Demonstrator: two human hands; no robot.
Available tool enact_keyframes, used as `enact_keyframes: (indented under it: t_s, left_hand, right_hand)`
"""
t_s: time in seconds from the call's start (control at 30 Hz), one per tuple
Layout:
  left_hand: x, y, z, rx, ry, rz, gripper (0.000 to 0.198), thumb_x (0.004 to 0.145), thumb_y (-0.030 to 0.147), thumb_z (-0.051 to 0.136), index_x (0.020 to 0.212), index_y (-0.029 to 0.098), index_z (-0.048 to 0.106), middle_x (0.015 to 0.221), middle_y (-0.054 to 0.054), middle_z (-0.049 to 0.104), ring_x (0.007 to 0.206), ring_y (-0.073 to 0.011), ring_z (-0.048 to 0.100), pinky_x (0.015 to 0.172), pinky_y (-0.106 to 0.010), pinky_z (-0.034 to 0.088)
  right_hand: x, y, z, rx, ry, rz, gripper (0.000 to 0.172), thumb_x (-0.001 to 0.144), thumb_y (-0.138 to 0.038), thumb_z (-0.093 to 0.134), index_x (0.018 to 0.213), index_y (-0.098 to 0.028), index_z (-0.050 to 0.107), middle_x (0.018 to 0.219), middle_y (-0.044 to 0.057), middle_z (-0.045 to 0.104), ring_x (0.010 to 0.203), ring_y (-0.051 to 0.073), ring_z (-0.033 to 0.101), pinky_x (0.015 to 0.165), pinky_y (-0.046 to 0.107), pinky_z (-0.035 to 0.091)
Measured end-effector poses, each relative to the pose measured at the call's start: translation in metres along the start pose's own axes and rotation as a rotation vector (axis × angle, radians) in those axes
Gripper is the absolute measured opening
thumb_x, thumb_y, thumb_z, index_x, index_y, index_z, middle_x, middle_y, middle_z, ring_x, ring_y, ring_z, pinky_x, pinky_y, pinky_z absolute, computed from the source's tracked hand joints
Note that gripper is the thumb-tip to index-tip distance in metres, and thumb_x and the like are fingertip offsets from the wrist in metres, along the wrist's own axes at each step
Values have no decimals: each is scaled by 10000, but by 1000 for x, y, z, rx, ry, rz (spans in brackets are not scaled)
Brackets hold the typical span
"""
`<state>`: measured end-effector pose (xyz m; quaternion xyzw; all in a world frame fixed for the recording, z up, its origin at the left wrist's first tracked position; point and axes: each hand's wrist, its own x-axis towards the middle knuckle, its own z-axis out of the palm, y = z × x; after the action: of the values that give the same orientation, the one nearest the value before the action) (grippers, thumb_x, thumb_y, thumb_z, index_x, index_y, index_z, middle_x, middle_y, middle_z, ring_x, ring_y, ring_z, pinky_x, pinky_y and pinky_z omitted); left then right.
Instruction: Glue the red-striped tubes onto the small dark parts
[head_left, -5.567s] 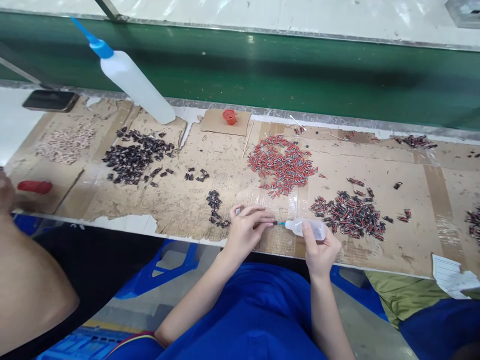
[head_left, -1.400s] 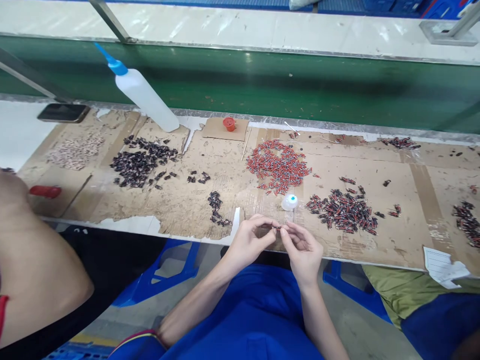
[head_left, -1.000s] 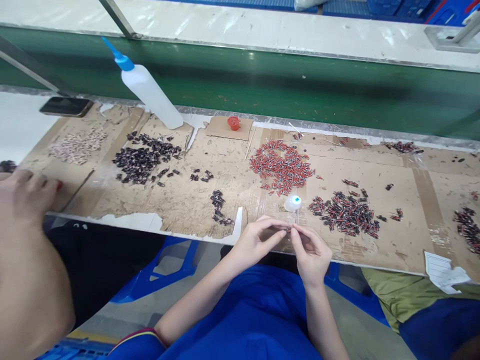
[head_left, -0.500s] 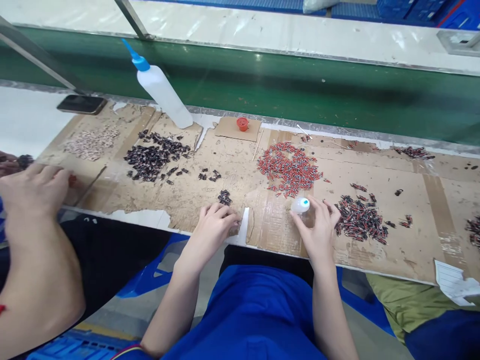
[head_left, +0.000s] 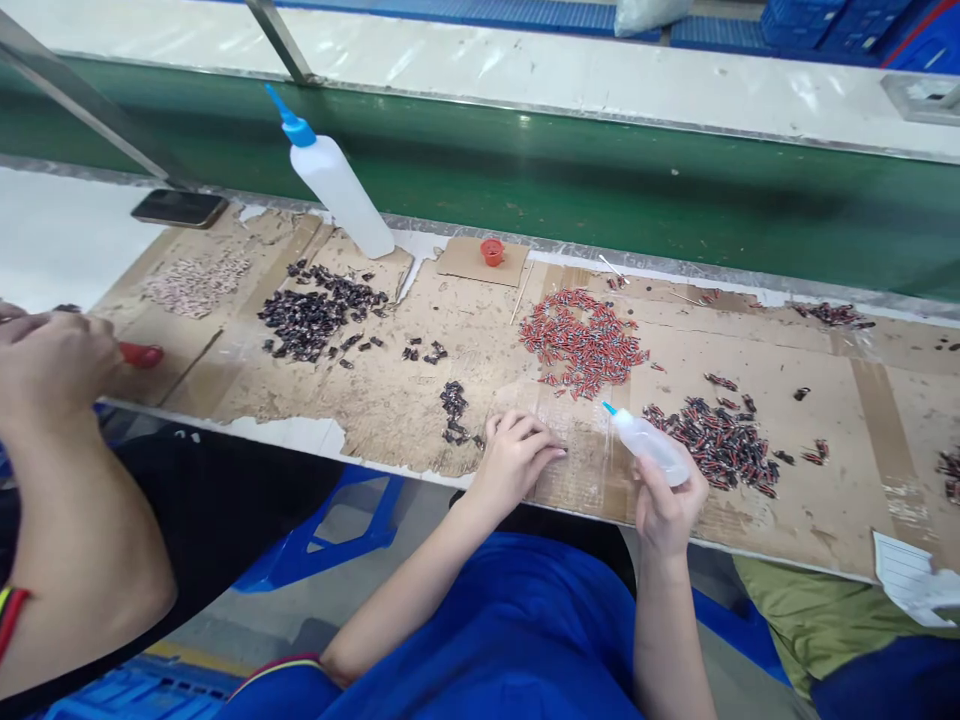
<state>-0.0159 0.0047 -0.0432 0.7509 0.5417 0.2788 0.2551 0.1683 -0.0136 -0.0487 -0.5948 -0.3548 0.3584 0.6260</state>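
Observation:
In my right hand is a small translucent squeeze bottle, tilted with its thin blue tip pointing up and left. My left hand rests on the cardboard left of it, fingers bent and drawn together at the tips; anything pinched there is too small or hidden to make out. Just left of that hand lies a short row of small dark parts. A heap of small red-and-silver parts spreads beyond my hands. Beside my right hand is a heap of red-and-black parts.
A tall white bottle with a blue nozzle leans near the green belt. A red cup stands on a cardboard piece. Dark parts, pale pieces and a phone lie leftward. A co-worker's hand works at far left.
My left hand has moved right, away from the row of dark parts. The small bottle has tipped in my right hand, so its side and blue tip now show.

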Motion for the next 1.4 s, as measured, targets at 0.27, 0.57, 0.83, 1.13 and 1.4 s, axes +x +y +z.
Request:
enact_keyframes:
  t_s: [0.27, 0.57, 0.83, 1.13, 1.4]
  left_hand:
    - [-7, -11, -2, -59, 8, 62, 233, 797, 208, 718, 1021, 271, 706, 1002, -37, 752, 1056, -243, 592, 907, -406, 325]
    - [-3, -11, 3, -104, 69, -11, 163, 772, 206, 740, 923, 265, 729, 817, -10, 778, 897, -216, 678, 882, -393, 367]
    - [-1, -10, 2, -128, 47, -66, 116, 754, 216, 754, 851, 278, 743, 822, -5, 780, 913, -222, 686, 909, -411, 353]
    - [0, -6, 1, -130, 41, -99, 126, 743, 174, 759, 817, 274, 740, 825, -4, 779, 912, -228, 685, 934, -436, 312]
    - [-1, -2, 0, -84, 57, -91, 136, 744, 155, 758, 797, 277, 732, 794, 7, 777, 920, -235, 682, 945, -460, 277]
  right_hand:
    - [-7, -2, -1, 17, 53, 29, 271, 667, -423, 742, 729, -170, 665, 699, 53, 700, 595, 177, 631, 573, 306, 495]
    - [-14, -6, 12, -235, 21, -33, 308, 693, -475, 707, 688, -170, 664, 610, 38, 695, 541, 184, 636, 514, 285, 508]
    - [-13, -10, 14, -316, -89, -84, 260, 754, -421, 661, 691, -171, 693, 631, 39, 717, 559, 185, 655, 519, 275, 520]
    - [-14, -8, 14, -273, -10, -50, 234, 738, -396, 686, 722, -163, 703, 664, 51, 733, 590, 203, 676, 546, 289, 537]
    - [-13, -10, 15, -259, -33, -36, 196, 722, -360, 691, 697, -166, 702, 643, 41, 722, 573, 193, 658, 536, 283, 522]
